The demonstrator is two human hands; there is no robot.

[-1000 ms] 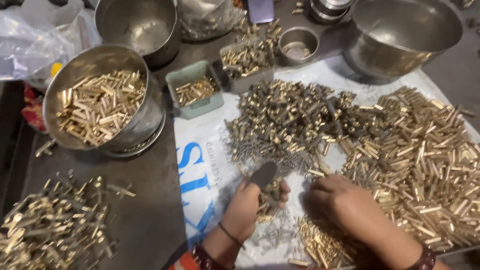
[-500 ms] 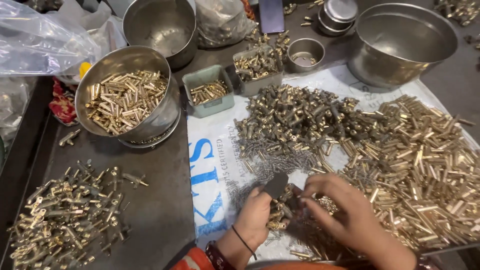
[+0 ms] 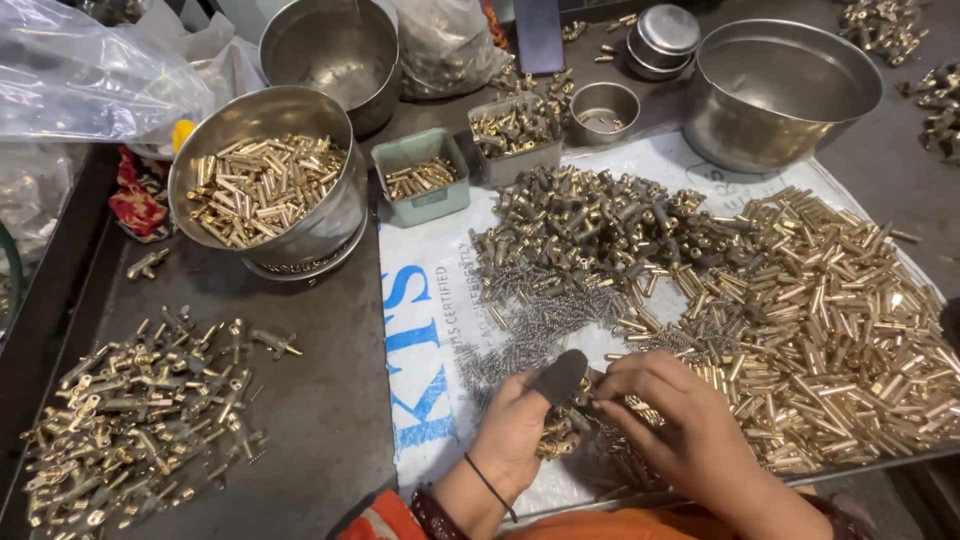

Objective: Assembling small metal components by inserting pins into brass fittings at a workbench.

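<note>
Partly hidden, both hands, left [image 3: 520, 425] and right [image 3: 665, 420], pinch small brass parts [image 3: 556, 440] whose shape stays unclear.

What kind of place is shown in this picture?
Probably a small workshop bench for assembling brass fittings by hand. A large heap of brass tubes, a pile of small steel springs and steel bowls of sorted parts cover it, and the left hand holds several pieces.

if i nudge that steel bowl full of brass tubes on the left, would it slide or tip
The steel bowl would probably slide rather than tip: it looks wide and squat, and sits on a ring-shaped base on the dark tabletop. It is likely heavy, being nearly full of brass tubes. The loose tubes may shift and rattle.
</note>
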